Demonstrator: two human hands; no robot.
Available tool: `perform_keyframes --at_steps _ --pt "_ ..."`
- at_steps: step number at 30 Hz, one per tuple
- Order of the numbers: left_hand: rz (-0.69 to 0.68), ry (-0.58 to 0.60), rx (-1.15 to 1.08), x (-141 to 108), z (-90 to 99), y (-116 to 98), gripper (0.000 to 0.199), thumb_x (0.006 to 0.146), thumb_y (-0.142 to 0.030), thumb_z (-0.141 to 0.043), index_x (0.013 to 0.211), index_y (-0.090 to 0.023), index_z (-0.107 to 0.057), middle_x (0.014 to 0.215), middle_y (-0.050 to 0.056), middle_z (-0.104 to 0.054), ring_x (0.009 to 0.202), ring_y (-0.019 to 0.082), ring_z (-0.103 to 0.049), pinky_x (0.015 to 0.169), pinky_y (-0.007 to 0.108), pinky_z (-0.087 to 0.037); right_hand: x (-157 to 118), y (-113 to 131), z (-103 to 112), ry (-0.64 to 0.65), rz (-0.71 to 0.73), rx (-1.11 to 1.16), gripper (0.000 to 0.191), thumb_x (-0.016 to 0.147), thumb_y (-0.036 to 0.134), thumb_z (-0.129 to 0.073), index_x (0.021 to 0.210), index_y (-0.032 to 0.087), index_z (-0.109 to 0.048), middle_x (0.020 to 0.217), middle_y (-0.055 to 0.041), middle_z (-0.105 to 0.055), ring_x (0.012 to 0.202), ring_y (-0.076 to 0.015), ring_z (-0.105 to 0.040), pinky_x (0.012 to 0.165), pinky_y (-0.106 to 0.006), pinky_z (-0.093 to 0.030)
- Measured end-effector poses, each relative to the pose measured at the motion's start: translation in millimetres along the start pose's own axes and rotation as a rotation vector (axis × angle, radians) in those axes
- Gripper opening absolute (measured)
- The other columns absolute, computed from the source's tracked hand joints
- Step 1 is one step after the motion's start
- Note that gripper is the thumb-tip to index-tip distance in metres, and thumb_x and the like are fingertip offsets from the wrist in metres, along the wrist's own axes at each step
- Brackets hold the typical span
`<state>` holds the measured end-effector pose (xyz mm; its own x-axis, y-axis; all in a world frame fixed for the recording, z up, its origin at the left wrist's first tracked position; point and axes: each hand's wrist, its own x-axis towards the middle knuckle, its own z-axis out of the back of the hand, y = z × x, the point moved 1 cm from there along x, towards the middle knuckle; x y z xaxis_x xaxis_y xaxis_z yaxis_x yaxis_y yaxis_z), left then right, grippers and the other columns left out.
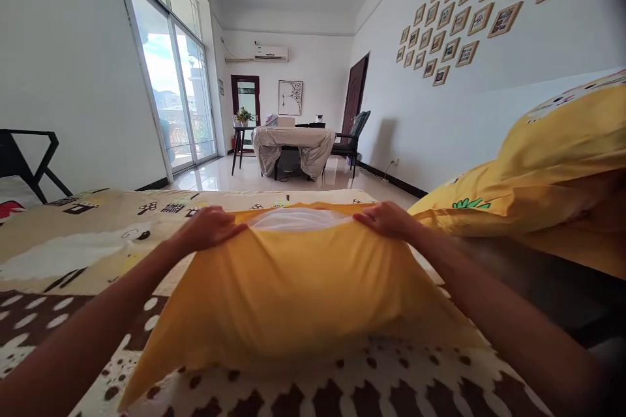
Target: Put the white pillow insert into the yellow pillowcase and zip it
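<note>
Yellow pillowcase (303,287) spans between left hand (214,228) and right hand (384,218). Both pinch its open edge; white fabric (298,219) shows inside.

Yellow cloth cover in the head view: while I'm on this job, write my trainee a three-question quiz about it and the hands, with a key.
1. True or false: the bare left hand and the bare right hand both grip the yellow cloth cover.
2. What colour is the soft material showing in its opening: A) black, B) white, C) green?
3. Which hand is nearer the heaped yellow printed bedding?

Key: 1. True. 2. B. 3. The right hand.
</note>
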<state>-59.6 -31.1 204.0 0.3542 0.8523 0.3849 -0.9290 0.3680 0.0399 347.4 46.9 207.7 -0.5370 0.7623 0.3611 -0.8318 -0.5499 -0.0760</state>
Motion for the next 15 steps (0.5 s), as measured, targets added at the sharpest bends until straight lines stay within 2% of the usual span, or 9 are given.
perform_keyframes --at_steps 2,4,5,6,7,8,11,13,15 --pt "0.015 -0.178 0.153 19.4 51.5 2.7 0.053 0.087 -0.052 -0.037 0.051 -0.016 -0.050 0.050 0.000 -0.037 0.056 0.013 -0.043 0.059 0.026 -0.027 13.5 3.0 49.4 -0.132 -0.013 -0.097 0.055 0.092 0.051 -0.028 0.066 0.018 -0.063 0.060 -0.0045 -0.061 0.059 -0.0169 -0.053 0.058 -0.026 -0.030" --pt "0.081 -0.370 0.297 32.4 96.4 1.1 0.057 0.090 -0.048 -0.032 0.055 -0.011 -0.059 0.050 -0.001 -0.033 0.058 0.011 -0.043 0.062 0.025 -0.026 20.8 12.3 89.2 -0.360 -0.077 -0.190 0.060 0.093 0.052 -0.023 0.069 0.015 -0.064 0.057 -0.0050 -0.058 0.057 -0.0164 -0.052 0.057 -0.026 -0.029" --pt "0.123 -0.411 0.335 36.3 112.2 -0.4 0.063 0.093 -0.046 -0.026 0.059 -0.007 -0.062 0.051 -0.002 -0.031 0.061 0.010 -0.045 0.065 0.024 -0.026 22.4 18.9 100.7 -0.457 -0.109 -0.222 0.064 0.095 0.050 -0.019 0.071 0.014 -0.065 0.058 -0.0056 -0.058 0.056 -0.0160 -0.052 0.057 -0.026 -0.029" --pt "0.159 -0.401 0.367 39.0 122.6 -1.6 0.067 0.094 -0.044 -0.020 0.063 -0.003 -0.064 0.052 -0.002 -0.031 0.062 0.010 -0.047 0.067 0.025 -0.026 23.4 25.8 105.3 -0.489 -0.123 -0.248 0.065 0.097 0.046 -0.015 0.074 0.012 -0.066 0.059 -0.0060 -0.058 0.057 -0.0159 -0.052 0.057 -0.026 -0.029" --pt "0.179 -0.356 0.405 40.7 127.5 -2.0 0.071 0.095 -0.043 -0.016 0.066 0.000 -0.065 0.052 -0.002 -0.032 0.065 0.011 -0.050 0.069 0.026 -0.027 24.3 32.5 103.3 -0.445 -0.108 -0.280 0.065 0.098 0.044 -0.014 0.076 0.012 -0.067 0.060 -0.0062 -0.059 0.057 -0.0162 -0.053 0.057 -0.026 -0.030" --pt "0.176 -0.281 0.447 41.7 127.4 -1.4 0.072 0.095 -0.041 -0.014 0.068 0.001 -0.066 0.053 -0.002 -0.035 0.067 0.013 -0.052 0.071 0.028 -0.028 25.5 38.2 96.0 -0.340 -0.073 -0.315 0.064 0.098 0.043 -0.015 0.078 0.013 -0.068 0.061 -0.0065 -0.060 0.058 -0.0170 -0.055 0.058 -0.027 -0.031" --pt "0.133 -0.103 0.568 43.1 109.6 8.1 0.065 0.094 -0.036 -0.018 0.070 0.000 -0.067 0.061 0.004 -0.050 0.078 0.020 -0.058 0.075 0.032 -0.031 31.0 45.0 66.2 0.033 0.056 -0.393 0.058 0.097 0.045 -0.025 0.073 0.016 -0.069 0.065 -0.0073 -0.064 0.062 -0.0196 -0.060 0.060 -0.028 -0.034" --pt "0.153 -0.066 0.589 45.5 97.0 18.5 0.056 0.092 -0.033 -0.025 0.069 -0.004 -0.067 0.064 0.007 -0.056 0.079 0.023 -0.060 0.074 0.033 -0.033 38.9 42.2 61.3 0.074 0.065 -0.422 0.060 0.097 0.047 -0.025 0.071 0.016 -0.069 0.069 -0.0085 -0.066 0.065 -0.0203 -0.062 0.061 -0.028 -0.036" --pt "0.211 -0.065 0.615 50.4 93.5 28.1 0.047 0.090 -0.032 -0.030 0.071 -0.008 -0.066 0.063 0.008 -0.058 0.075 0.024 -0.061 0.072 0.033 -0.035 50.3 38.0 74.4 -0.005 0.037 -0.461 0.062 0.097 0.047 -0.023 0.073 0.015 -0.070 0.073 -0.0100 -0.068 0.069 -0.0213 -0.063 0.064 -0.029 -0.037"
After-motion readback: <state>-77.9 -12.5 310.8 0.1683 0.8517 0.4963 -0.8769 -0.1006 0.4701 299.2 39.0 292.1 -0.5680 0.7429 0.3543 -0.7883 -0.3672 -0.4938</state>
